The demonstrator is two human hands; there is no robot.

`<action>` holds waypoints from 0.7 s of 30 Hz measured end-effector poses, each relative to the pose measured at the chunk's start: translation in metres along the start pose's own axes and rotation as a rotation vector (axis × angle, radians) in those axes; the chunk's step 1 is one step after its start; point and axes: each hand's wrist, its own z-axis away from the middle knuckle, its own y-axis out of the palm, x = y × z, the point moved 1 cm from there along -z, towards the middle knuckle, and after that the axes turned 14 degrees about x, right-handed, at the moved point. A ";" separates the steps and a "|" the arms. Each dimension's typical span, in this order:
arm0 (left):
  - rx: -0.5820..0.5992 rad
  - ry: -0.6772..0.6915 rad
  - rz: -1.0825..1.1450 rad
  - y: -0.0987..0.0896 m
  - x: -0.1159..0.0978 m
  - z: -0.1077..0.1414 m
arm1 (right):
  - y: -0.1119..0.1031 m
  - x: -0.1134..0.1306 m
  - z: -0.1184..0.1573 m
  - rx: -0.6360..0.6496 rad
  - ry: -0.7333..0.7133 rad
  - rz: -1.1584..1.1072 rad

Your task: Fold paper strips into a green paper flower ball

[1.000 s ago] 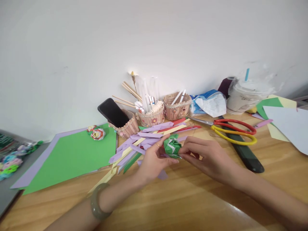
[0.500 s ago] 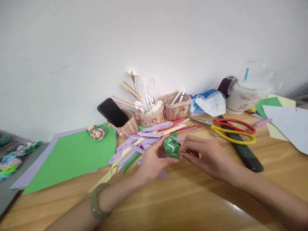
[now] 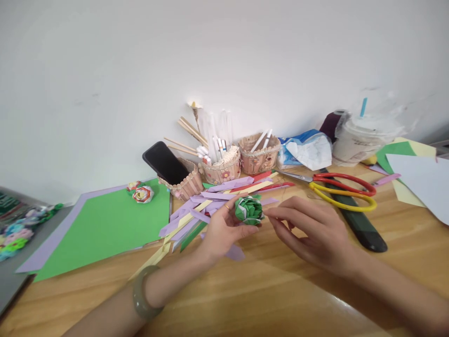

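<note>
A small green and white folded-paper ball (image 3: 249, 209) is in my left hand (image 3: 223, 230), between the thumb below and the fingers behind it. My right hand (image 3: 310, 229) is at the ball's right side, its index fingertip at the ball's edge and its thumb slightly apart below. Whether the right fingertips grip a bit of the paper cannot be made out. Behind and left of my left hand lies a heap of folded purple, yellow, red and green paper strips (image 3: 189, 217).
Scissors (image 3: 345, 191) rest across a dark flat bar (image 3: 361, 227) at the right. Craft-stick baskets (image 3: 220, 171), one holding a phone (image 3: 165, 164), stand by the wall. Green paper (image 3: 108, 229) bears paper flowers (image 3: 143, 194). A lidded cup (image 3: 363, 140) stands back right.
The paper ball has turned in my left hand and shows more layered green petals. My right hand has shifted slightly right, with its fingers less bunched against the ball.
</note>
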 end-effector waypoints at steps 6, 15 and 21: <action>-0.018 0.018 -0.053 -0.001 0.001 0.001 | -0.003 0.001 -0.001 0.137 -0.114 -0.026; 0.006 -0.001 -0.014 -0.001 0.001 0.001 | -0.004 -0.002 0.000 0.104 -0.157 0.117; 0.020 -0.007 0.058 0.003 -0.002 0.002 | -0.010 0.000 -0.002 0.071 -0.055 -0.161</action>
